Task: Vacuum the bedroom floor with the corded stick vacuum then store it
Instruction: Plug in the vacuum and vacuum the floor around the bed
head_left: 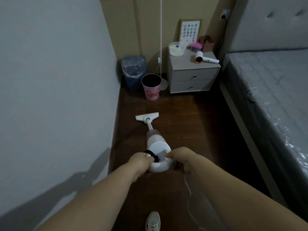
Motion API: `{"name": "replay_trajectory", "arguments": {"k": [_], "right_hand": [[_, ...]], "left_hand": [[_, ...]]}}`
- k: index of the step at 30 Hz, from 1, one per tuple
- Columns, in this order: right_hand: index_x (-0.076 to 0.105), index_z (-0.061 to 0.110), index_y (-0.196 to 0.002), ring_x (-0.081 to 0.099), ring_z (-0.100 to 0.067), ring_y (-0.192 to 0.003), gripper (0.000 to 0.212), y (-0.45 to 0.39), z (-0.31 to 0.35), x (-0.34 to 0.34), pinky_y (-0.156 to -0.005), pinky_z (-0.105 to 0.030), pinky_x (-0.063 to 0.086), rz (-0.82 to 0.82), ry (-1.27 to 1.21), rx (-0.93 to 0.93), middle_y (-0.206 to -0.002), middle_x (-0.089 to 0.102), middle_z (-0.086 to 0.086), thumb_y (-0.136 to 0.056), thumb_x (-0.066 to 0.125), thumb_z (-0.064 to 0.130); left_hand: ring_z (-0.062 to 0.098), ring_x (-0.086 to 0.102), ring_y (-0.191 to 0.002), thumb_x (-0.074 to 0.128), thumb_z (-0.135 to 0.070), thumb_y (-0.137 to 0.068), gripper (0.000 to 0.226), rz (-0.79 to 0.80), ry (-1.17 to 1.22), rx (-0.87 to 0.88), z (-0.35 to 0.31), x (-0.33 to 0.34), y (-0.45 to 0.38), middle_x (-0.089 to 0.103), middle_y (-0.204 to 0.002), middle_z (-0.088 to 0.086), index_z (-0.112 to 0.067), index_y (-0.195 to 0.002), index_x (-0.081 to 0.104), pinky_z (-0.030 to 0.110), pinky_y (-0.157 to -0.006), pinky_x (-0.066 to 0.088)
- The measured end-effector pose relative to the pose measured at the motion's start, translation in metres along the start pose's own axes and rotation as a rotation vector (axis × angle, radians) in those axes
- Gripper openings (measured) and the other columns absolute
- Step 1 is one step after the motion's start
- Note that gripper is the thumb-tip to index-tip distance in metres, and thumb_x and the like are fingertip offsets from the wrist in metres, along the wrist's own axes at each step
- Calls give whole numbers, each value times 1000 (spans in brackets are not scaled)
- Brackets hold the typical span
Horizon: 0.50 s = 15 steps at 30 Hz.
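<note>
The white stick vacuum point(156, 142) leans away from me down the narrow strip of dark wood floor point(191, 124). Its flat floor head point(147, 116) lies on the boards near the left wall. My left hand point(141, 162) grips the left side of the handle, where a black band sits. My right hand point(181, 158) grips the right side of the looped handle. The thin white power cord point(188, 197) trails from under my right hand back across the floor towards me.
A grey wall point(58, 97) closes the left side and a plastic-wrapped mattress point(270, 100) the right. Ahead stand a pink bin point(151, 88), a lined blue bin point(134, 70) and a grey nightstand point(193, 77) carrying a hair dryer point(205, 59). My shoe point(153, 221) shows below.
</note>
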State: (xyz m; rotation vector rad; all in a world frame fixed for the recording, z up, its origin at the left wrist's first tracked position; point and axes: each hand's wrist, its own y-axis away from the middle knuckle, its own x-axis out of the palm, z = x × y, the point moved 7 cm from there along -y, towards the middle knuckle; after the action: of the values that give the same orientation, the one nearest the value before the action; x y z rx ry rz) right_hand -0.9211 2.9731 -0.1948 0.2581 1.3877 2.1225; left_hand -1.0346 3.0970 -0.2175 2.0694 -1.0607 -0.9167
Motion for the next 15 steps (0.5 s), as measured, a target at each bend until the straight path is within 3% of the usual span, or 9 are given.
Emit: {"name": "replay_trajectory", "arguments": {"k": [4, 8, 12, 15], "right_hand": [[51, 1, -125, 58, -25, -69, 35, -36, 59, 17, -34, -21, 46, 2, -73, 5, -88, 54, -14, -94, 58, 18], [49, -1, -126, 57, -24, -67, 38, -64, 99, 29, -31, -19, 43, -14, -99, -19, -84, 53, -13, -94, 58, 17], [49, 1, -125, 56, -23, -67, 35, -77, 104, 28, -30, -19, 42, -25, -78, 18, -86, 53, -13, -95, 57, 18], [49, 2, -127, 57, -24, -71, 35, -76, 92, 17, -36, -22, 46, -25, -81, 47, -99, 56, -16, -95, 56, 16]], "left_hand": [[23, 63, -87, 56, -34, -93, 43, -57, -31, 50, -36, -43, -60, 62, -92, 0, -15, -131, 55, 40, -85, 56], [25, 63, -86, 57, -36, -92, 43, -112, -78, 52, -57, -73, -102, 63, -97, 5, -16, -130, 57, 39, -80, 54], [20, 61, -81, 58, -36, -91, 45, -83, -110, 43, -62, -74, -115, 61, -90, 0, -17, -131, 56, 33, -68, 52], [18, 62, -80, 61, -34, -89, 40, -25, -128, 33, -61, -61, -110, 62, -90, -1, -19, -126, 60, 31, -67, 54]]}}
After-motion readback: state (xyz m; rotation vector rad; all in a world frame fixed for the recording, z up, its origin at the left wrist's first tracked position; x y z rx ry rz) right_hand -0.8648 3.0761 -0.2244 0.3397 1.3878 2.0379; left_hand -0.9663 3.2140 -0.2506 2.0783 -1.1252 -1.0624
